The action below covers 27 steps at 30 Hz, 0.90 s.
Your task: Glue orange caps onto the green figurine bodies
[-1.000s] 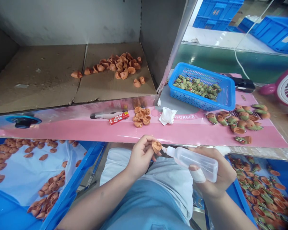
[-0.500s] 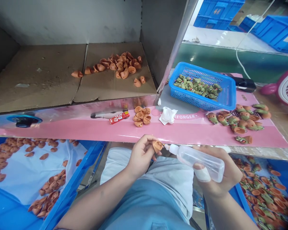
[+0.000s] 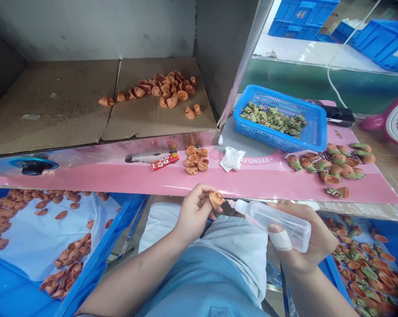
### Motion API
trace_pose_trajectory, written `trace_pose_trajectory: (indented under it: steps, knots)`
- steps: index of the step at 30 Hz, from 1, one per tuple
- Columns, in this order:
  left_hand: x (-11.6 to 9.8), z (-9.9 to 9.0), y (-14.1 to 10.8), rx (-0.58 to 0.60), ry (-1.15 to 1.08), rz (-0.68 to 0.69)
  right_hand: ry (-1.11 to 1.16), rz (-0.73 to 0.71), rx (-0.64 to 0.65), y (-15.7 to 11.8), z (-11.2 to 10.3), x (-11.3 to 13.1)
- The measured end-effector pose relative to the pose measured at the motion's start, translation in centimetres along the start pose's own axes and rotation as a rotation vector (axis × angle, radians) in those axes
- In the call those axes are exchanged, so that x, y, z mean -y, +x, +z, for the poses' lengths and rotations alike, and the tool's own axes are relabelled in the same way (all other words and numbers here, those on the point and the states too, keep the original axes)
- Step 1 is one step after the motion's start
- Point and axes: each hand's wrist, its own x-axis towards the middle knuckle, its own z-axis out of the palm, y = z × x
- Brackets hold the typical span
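Observation:
Between the thumb and fingers of my left hand is a small hollow orange shell piece, its open side facing right. My right hand is wrapped round a clear plastic squeeze bottle with a white cap and a narrow tip. That tip points left at the rim of the shell piece, very close to it; whether they touch I cannot tell. A white wrap covers part of my right thumb. Just beyond my hands, a small cluster of orange shell pieces lies on the pink mat.
A metal booth lined with cardboard holds more shells. On the mat are a red packet, a crumpled tissue, a blue basket of green figures, and joined green-orange pieces. Blue bins flank my lap. A pink fan stands right.
The bottle's tip has drawn back slightly to the right from the shell piece. My left hand has shifted a little left with the shell piece.

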Motion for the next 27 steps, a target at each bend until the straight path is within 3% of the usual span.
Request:
trace_pose_trajectory:
  steps: [14,27]
  knots:
    - [0.23,0.02,-0.26,0.015,0.026,0.015,0.070,-0.004,-0.030,-0.31,0.36,-0.36]
    - [0.20,-0.03,-0.15,0.012,0.007,0.009,0.033,0.003,0.021,-0.24,0.54,0.05]
